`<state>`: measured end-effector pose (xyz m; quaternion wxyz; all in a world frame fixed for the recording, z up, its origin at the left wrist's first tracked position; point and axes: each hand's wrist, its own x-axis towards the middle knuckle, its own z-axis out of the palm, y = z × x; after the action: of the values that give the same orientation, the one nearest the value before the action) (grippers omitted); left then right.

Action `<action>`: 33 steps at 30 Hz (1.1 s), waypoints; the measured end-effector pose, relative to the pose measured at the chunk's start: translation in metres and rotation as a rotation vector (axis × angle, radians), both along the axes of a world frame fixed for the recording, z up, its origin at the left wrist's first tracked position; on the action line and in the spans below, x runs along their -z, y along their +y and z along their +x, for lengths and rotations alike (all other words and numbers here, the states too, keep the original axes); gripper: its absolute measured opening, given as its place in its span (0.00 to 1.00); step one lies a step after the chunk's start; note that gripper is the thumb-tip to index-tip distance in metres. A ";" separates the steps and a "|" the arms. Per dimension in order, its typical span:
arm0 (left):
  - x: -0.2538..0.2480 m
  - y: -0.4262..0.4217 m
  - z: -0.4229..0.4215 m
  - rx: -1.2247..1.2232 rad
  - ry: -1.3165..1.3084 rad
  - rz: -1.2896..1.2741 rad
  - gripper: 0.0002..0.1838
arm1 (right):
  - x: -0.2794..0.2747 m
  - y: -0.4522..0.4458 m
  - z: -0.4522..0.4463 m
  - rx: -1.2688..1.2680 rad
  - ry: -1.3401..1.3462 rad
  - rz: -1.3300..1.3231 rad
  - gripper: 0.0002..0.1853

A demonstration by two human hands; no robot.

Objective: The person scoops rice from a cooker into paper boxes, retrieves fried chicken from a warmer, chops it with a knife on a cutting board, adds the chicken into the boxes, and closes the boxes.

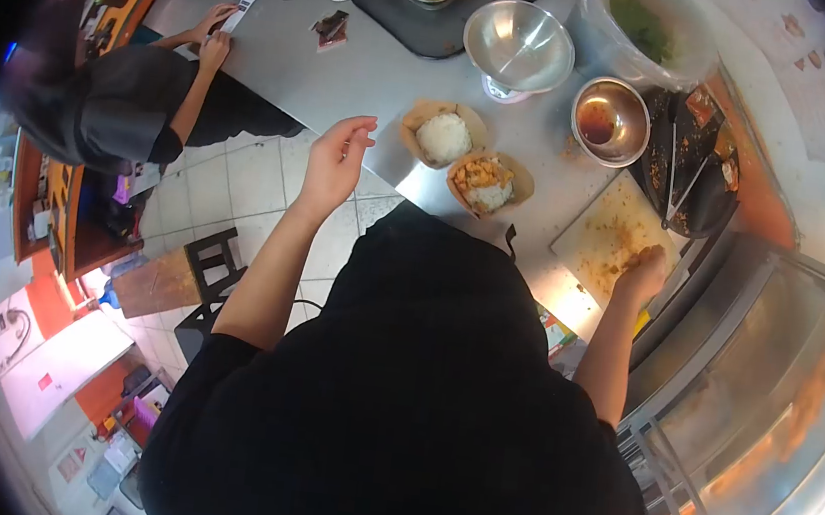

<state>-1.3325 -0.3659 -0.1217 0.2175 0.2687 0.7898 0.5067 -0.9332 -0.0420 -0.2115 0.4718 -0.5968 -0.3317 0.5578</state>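
Observation:
My left hand (337, 164) hovers by the counter's front edge, fingers stretched out and holding nothing. It is nearest to a paper box of white rice (443, 140). Beside that box, a second paper box holds rice topped with brown chopped food (482, 176). Over the cutting board (583, 237), my right hand (644, 276) is closed around small brown chopped food pieces, partly hidden by its fingers. More brown crumbs (620, 241) lie scattered across the board.
A metal bowl with red-brown sauce (612, 122), a larger steel bowl (519, 48), and a plastic tub with greens (647, 31) stand behind. Tongs (686, 191) rest on a dark tray (712, 138). A glass display case (770, 396) is at right. Another person (127, 102) works at left.

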 end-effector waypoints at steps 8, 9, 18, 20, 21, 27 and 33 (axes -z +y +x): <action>0.035 0.038 -0.045 0.215 0.024 -0.129 0.17 | -0.138 -0.106 -0.210 -0.545 -0.097 0.295 0.10; 0.030 0.045 -0.043 0.268 0.006 -0.188 0.20 | -0.124 -0.115 -0.237 -0.637 -0.186 0.338 0.08; 0.045 0.067 -0.058 0.491 0.020 -0.302 0.15 | -0.116 -0.122 -0.245 -0.582 -0.582 0.384 0.09; 0.054 0.068 -0.063 0.484 0.076 -0.289 0.12 | -0.126 -0.106 -0.198 -0.355 -0.244 0.217 0.20; 0.056 0.068 -0.064 0.514 0.064 -0.279 0.12 | -0.129 -0.103 -0.178 -0.200 -0.077 0.168 0.20; 0.060 0.067 -0.063 0.541 0.067 -0.277 0.13 | -0.048 -0.124 -0.013 0.112 -0.400 -0.188 0.10; 0.043 0.076 -0.061 0.592 0.095 -0.337 0.12 | 0.000 -0.131 -0.055 -0.135 -1.087 0.015 0.18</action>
<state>-1.3936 -0.2894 -0.1645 0.3597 0.4698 0.7593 0.2708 -0.9880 -0.1727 -0.2110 0.2000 -0.7732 -0.5691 0.1957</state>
